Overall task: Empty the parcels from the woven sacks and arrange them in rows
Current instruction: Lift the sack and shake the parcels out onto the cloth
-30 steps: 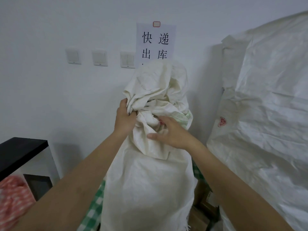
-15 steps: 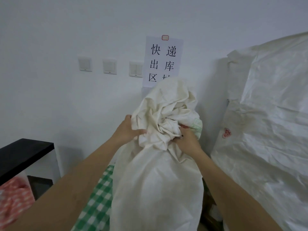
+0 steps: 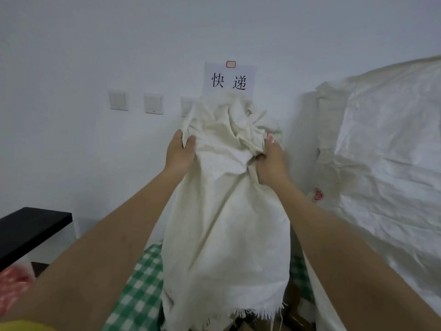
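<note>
White wall, paper sign (image 3: 229,78) (half hidden) behind woven sack (image 3: 224,211); left hand (image 3: 179,152) and right hand (image 3: 270,163) clutch its bunched top.

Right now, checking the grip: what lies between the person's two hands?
In the head view, only the bunched top of the cream woven sack lies between the left hand and right hand.

- One wide-angle camera on my head, facing forward and slightly down toward the wall (image 3: 71,56)
- It sits close: my forearms fill the lower frame, both reaching forward
</note>
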### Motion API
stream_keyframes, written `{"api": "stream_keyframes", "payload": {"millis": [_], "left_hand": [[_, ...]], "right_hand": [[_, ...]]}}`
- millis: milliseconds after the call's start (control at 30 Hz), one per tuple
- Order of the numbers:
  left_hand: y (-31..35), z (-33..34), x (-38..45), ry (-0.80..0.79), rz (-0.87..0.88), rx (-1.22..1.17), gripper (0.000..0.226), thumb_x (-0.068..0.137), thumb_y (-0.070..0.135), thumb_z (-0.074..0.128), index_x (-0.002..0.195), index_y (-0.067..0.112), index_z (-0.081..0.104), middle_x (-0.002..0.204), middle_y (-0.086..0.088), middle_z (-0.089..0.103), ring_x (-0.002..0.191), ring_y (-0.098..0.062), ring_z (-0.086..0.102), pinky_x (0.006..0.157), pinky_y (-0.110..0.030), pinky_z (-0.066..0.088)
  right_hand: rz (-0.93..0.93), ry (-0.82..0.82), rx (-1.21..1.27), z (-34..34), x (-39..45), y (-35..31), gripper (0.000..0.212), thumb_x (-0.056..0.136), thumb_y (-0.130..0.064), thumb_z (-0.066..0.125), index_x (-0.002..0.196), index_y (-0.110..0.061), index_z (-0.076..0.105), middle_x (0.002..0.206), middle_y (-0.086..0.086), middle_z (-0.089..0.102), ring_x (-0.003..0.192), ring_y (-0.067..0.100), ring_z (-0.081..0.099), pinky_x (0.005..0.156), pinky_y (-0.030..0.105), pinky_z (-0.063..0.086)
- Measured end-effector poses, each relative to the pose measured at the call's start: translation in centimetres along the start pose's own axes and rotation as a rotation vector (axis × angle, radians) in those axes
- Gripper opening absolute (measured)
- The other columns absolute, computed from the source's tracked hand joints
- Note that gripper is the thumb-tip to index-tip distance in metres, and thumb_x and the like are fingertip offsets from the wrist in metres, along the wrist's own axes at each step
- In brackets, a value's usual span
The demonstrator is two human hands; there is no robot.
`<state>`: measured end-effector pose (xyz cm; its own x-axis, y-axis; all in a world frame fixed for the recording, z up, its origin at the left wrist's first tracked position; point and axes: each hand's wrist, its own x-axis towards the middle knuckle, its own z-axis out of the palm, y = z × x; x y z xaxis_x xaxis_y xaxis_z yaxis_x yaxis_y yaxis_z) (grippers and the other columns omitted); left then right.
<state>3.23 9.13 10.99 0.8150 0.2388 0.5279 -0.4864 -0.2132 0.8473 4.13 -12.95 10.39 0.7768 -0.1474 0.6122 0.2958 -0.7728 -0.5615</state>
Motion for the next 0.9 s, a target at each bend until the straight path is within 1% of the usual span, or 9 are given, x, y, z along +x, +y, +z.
{"api": "stream_keyframes", "payload": {"millis": [67,100,233,400,567,633,700,800,900], "left_hand": [[1.8,0.1,1.3,0.012,0.037,-0.094,0.015,0.1,0.027,0.044,0.113,0.023,0.052,0.107,0.005,0.06,0.1,-0.016,0.059,0.092,-0.039,0.051],[2.4,0.1,2.0,0.011,0.057,-0.111,0.016,0.1,0.027,0.045,0.114,0.025,0.052,0.107,0.006,0.06,0.102,-0.016,0.059,0.095,-0.042,0.05],[3.9,0.2,3.1,-0.014,0.079,-0.045,0.032,0.1,0.03,0.044,0.129,0.017,0.049,0.111,0.009,0.054,0.103,-0.013,0.054,0.098,-0.041,0.048],[3.5,0.5,3.3,-0.032,0.059,-0.085,0.021,0.1,0.028,0.045,0.119,0.024,0.052,0.101,0.015,0.057,0.102,-0.013,0.057,0.097,-0.041,0.05],[3.1,1.0,3.0,-0.023,0.059,-0.052,0.012,0.099,0.028,0.047,0.105,0.02,0.054,0.101,0.002,0.062,0.099,-0.02,0.061,0.093,-0.046,0.051],[3.9,1.3,3.3,-0.014,0.073,-0.071,0.012,0.099,0.028,0.047,0.106,0.021,0.054,0.099,0.007,0.061,0.097,-0.016,0.06,0.093,-0.043,0.051],[4.4,1.6,3.6,-0.002,0.08,-0.099,0.016,0.099,0.03,0.047,0.111,0.021,0.054,0.103,0.009,0.061,0.1,-0.014,0.059,0.094,-0.04,0.051],[3.2,1.8,3.3,-0.039,0.041,-0.061,0.027,0.099,0.031,0.047,0.12,0.017,0.054,0.113,0.003,0.062,0.105,-0.018,0.06,0.095,-0.041,0.051],[1.2,1.9,2.7,-0.074,-0.006,-0.027,0.014,0.098,0.03,0.049,0.104,0.019,0.055,0.103,-0.002,0.063,0.1,-0.024,0.061,0.093,-0.047,0.051]], "right_hand": [[-0.066,0.093,0.023,-0.8,1.4,-1.7,0.029,0.083,-0.001,0.043,0.109,-0.004,0.057,0.113,0.014,0.055,0.094,0.028,0.052,0.082,0.039,0.046],[-0.085,0.125,0.039,-1.1,1.8,-2.2,0.027,0.083,0.001,0.044,0.107,-0.002,0.056,0.111,0.014,0.054,0.095,0.029,0.052,0.081,0.038,0.045],[-0.046,0.172,0.059,-1.9,2.6,-2.5,0.023,0.085,0.002,0.042,0.105,-0.001,0.054,0.107,0.011,0.049,0.091,0.027,0.049,0.074,0.032,0.038],[-0.058,0.175,0.061,-1.9,2.4,-2.2,0.028,0.086,0.002,0.043,0.111,0.0,0.055,0.114,0.015,0.051,0.1,0.032,0.051,0.084,0.037,0.043],[-0.041,0.161,-0.074,-2.4,2.3,-1.3,0.026,0.089,0.0,0.042,0.112,0.0,0.053,0.114,0.018,0.049,0.099,0.035,0.05,0.084,0.042,0.044],[-0.049,0.225,-0.082,-2.5,2.8,-1.6,0.024,0.087,0.0,0.041,0.108,-0.001,0.052,0.111,0.018,0.05,0.096,0.035,0.051,0.084,0.046,0.045],[-0.049,0.252,-0.046,-2.5,2.9,-1.9,0.024,0.087,0.001,0.04,0.109,-0.002,0.052,0.111,0.018,0.049,0.093,0.029,0.048,0.079,0.04,0.042],[-0.009,0.157,-0.021,-2.2,2.5,-1.0,0.031,0.09,0.002,0.04,0.12,-0.001,0.05,0.122,0.019,0.045,0.096,0.024,0.043,0.076,0.026,0.031],[0.003,0.117,-0.025,-1.9,1.8,-0.1,0.03,0.089,0.003,0.041,0.117,-0.001,0.051,0.121,0.019,0.045,0.095,0.028,0.046,0.073,0.026,0.029]]}}
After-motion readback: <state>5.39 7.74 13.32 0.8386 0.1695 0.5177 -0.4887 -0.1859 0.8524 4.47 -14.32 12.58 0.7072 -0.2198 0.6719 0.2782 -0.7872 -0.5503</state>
